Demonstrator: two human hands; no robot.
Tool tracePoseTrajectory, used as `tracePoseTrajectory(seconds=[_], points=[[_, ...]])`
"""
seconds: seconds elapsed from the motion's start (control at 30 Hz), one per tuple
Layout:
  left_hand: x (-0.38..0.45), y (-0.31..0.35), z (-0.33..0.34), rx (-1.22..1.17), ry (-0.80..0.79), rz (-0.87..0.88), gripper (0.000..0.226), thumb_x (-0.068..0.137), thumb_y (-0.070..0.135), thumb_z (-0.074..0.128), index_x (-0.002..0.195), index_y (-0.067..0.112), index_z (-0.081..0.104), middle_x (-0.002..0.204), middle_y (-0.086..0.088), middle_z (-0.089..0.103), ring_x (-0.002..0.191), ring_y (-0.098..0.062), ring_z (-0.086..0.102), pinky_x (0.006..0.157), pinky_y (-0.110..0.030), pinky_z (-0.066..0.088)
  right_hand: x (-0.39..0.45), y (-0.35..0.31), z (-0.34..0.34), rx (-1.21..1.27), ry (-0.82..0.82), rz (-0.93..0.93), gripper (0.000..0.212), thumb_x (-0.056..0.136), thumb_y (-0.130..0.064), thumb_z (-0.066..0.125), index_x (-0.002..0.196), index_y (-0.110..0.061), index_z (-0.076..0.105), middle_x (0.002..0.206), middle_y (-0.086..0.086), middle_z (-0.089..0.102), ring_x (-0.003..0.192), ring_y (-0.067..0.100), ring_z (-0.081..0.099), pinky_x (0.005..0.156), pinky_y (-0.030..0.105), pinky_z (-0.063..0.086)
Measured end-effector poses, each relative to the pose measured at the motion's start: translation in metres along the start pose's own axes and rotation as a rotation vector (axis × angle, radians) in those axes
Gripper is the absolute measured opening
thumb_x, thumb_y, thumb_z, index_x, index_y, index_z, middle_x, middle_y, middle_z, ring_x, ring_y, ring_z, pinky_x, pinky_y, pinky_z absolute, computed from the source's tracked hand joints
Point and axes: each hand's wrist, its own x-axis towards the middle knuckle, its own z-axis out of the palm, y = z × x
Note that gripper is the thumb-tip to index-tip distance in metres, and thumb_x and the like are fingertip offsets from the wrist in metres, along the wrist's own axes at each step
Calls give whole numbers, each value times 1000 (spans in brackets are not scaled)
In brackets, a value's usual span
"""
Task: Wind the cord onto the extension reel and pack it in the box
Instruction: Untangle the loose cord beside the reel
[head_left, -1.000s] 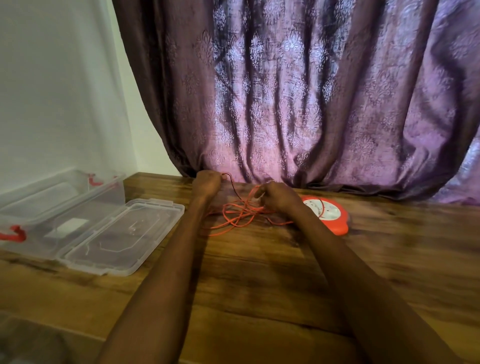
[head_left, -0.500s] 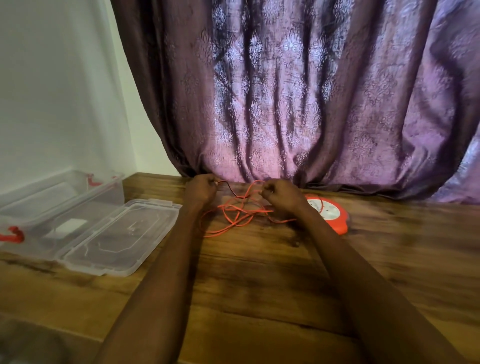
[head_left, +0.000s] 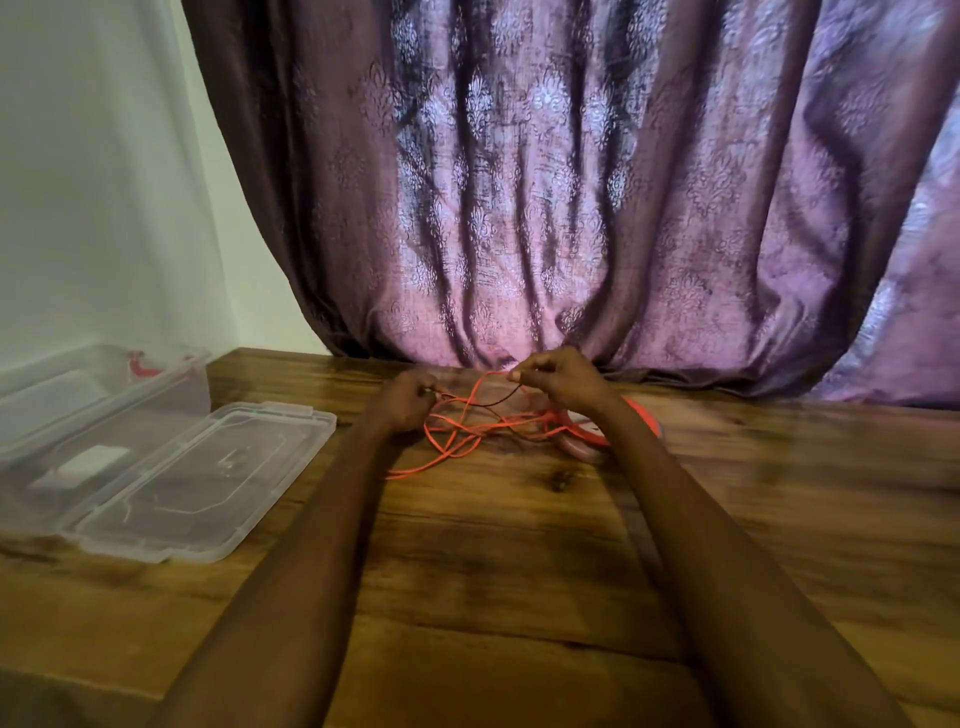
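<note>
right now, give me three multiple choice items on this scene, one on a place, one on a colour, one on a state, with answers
1. Where is the clear box on the table?
A. left of both arms
B. right of both arms
C. between the hands

2. What colour is the cord?
A. blue
B. orange
C. white

3. What state is the box in?
A. lid shut
B. lid open, lying flat
C. holding the reel

Answers: 1 A, it sits at the left edge. 2 B, loose orange loops lie between the left hand and right hand, both pinching it. 3 B, the lid lies open beside it; the reel is still on the table.
</note>
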Motion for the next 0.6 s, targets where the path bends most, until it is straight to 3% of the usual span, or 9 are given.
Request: tracePoseTrajectory(seconds=[0.13,0.2,0.27,0.33,0.43,0.5,0.6], points=[[0,-2,3,-77,-38,30,23,93,-6,55,101,-2,75,104,-19,73,91,-19,63,85,-38,52,6,-15,-7,-382,-196,24,25,84,-38,75,106,-26,76,79,-1,70,67,7,61,65,24,43],[1,-4,4,-107,-57,43,20,92,-5,56,97,-2,75,95,-16,73,83,-14,63,78,-32,52,6,-23,-7,-633,-248,49,25,81,-45,75,104,-35,75,86,-9,68,77,8,61,69,25,43],[0,-4,6,-147,-62,39,19,92,-5,57,95,0,75,88,-6,70,71,1,61,69,-20,48,5,-27,-6,-675,-201,36,16,85,-42,69,96,-33,76,93,-8,72,85,12,63,74,30,48],[0,-4,9,-224,-25,-18,15,94,0,58,92,-3,73,82,-6,67,69,-6,59,70,-24,45,3,-26,-7,-541,-116,8,16,91,-31,63,92,-21,76,88,-1,75,81,15,66,75,35,52],[-3,8,15,-412,48,-47,10,93,5,63,92,0,71,79,-7,67,73,-17,58,71,-32,45,2,-26,-10,-64,3,57,15,98,-14,56,91,-11,69,80,6,70,73,20,62,70,34,52],[-6,22,18,-472,62,30,17,88,5,69,105,4,71,95,-12,70,84,-15,64,78,-30,51,-2,-28,-11,253,55,130,16,100,-11,52,91,-14,64,81,7,70,64,13,59,53,18,45],[-6,41,20,-300,63,150,25,84,21,76,110,19,75,107,-3,64,95,-4,64,81,-21,54,-8,-34,-16,563,92,172,17,101,-14,50,90,-20,61,77,-1,73,56,7,55,46,17,36]])
